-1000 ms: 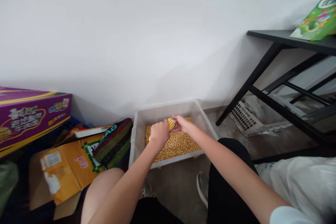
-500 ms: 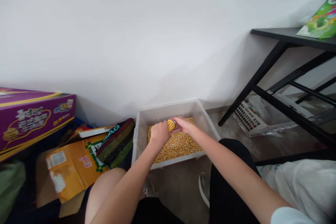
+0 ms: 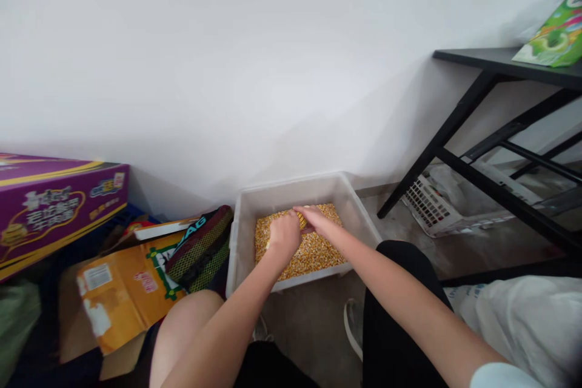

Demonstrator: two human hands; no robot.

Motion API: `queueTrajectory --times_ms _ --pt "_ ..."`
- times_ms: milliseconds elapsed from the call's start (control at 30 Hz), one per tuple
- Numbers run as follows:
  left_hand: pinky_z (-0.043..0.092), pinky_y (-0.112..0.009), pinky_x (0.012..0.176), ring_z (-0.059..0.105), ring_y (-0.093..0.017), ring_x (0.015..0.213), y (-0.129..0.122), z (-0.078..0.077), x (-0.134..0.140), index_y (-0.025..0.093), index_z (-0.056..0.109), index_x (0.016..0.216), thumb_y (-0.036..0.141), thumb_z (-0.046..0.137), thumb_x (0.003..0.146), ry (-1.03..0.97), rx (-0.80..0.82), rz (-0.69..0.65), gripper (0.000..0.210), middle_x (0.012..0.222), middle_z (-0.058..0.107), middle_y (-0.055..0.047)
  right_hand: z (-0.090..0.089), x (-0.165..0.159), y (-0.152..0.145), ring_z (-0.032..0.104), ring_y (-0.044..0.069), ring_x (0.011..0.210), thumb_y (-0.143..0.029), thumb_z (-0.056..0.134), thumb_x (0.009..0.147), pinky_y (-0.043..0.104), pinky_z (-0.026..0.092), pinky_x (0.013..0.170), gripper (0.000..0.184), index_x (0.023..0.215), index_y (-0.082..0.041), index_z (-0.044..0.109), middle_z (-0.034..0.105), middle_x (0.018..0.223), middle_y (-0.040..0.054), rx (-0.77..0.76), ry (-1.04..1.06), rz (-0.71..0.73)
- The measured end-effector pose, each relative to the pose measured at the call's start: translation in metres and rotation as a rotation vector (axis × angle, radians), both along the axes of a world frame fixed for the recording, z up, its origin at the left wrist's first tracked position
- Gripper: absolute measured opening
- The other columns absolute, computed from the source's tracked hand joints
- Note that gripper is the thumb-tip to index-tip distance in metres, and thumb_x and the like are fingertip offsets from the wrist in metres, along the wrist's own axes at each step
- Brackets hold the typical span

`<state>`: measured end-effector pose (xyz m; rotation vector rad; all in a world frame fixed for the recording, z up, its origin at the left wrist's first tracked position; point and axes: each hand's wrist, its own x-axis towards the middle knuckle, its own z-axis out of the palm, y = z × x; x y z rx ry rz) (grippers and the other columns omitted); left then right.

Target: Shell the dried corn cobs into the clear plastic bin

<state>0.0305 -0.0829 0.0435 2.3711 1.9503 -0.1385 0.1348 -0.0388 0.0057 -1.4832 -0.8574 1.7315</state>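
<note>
Between my two hands is a yellow corn cob, mostly covered by my fingers. My left hand is closed round its left part, the back of the hand facing up. My right hand grips the cob from the right, its fingertips close against my left hand. Both hands are above a white plastic bin. Loose corn kernels cover the bin's bottom in a thick layer.
A purple carton and a flattened orange box lie left, with a mesh bag by the bin. A black table stands right, a white basket below it. A white sack sits at lower right. The wall rises behind the bin.
My left hand has shifted slightly right, closer to my right hand. Less of the corn cob shows between them now.
</note>
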Motion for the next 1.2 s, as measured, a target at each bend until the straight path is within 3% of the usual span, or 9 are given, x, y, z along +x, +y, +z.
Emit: queueTrajectory --times_ms 233,500,767,967,1200 --pt "0.050 -0.036 0.073 0.066 -0.028 0.085 0.002 0.005 -0.007 0.012 0.058 0.105 0.018 0.056 0.075 -0.011 -0.004 -0.017 0.032 0.088 0.067 -0.016 0.004 0.006 0.001 0.057 0.015 0.057 -0.034 0.062 0.079 0.034 0.056 0.052 0.020 0.086 -0.016 0.056 0.059 0.070 0.0026 0.065 0.020 0.083" --pt "0.050 -0.035 0.071 0.065 -0.027 0.086 -0.005 0.011 0.004 0.004 0.041 0.133 0.013 0.046 0.080 0.017 0.073 -0.026 0.054 0.088 0.067 -0.018 0.015 0.008 0.000 0.051 0.013 0.058 -0.037 0.057 0.080 0.029 0.053 0.049 0.019 0.079 -0.018 0.052 0.051 0.070 -0.0008 0.154 -0.054 0.016" --pt "0.049 -0.034 0.073 0.064 -0.027 0.087 -0.006 0.020 0.003 0.010 0.044 0.128 0.019 0.053 0.077 0.003 0.049 0.067 0.053 0.091 0.063 -0.017 0.008 0.011 0.006 0.057 0.015 0.070 -0.043 0.072 0.065 0.029 0.056 0.049 0.047 0.097 -0.022 0.044 0.056 0.088 0.0007 0.113 0.000 0.030" --pt "0.047 -0.032 0.080 0.060 -0.026 0.096 -0.011 0.015 0.007 0.010 0.035 0.134 0.018 0.054 0.075 -0.002 0.041 0.083 0.062 0.102 0.059 -0.018 0.008 0.011 0.010 0.060 0.021 0.088 -0.044 0.066 0.068 0.022 0.051 0.044 0.043 0.098 -0.023 0.042 0.060 0.096 0.0044 0.209 -0.074 0.021" --pt "0.048 -0.031 0.076 0.060 -0.025 0.092 -0.018 0.001 0.011 0.004 0.032 0.136 0.014 0.044 0.082 0.049 0.070 0.100 0.056 0.102 0.058 -0.022 0.004 0.006 0.009 0.059 0.020 0.074 -0.037 0.061 0.071 0.022 0.048 0.042 0.025 0.083 -0.021 0.047 0.058 0.076 0.0022 0.285 -0.175 0.060"
